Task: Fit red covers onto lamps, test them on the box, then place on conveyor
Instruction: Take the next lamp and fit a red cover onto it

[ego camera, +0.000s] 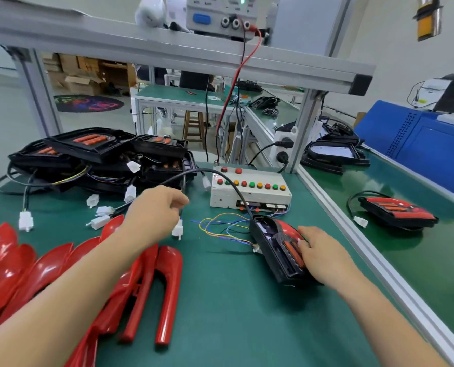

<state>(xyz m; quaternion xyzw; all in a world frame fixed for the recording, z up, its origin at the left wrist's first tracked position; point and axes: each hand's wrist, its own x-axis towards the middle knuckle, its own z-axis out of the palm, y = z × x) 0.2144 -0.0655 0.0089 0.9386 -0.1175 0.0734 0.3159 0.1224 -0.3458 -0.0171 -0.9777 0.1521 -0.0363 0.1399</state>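
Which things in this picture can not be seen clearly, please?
- Head view: the lamp under the right hand; the hand hides its right side.
- Labels on the test box: too small.
- Red covers: partly cut off by the left edge and hidden by the left arm.
- Left hand fingertips on the cable: hidden by the hand itself.

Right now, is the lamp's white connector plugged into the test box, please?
No, the left hand holds the white connector above the mat, apart from the test box.
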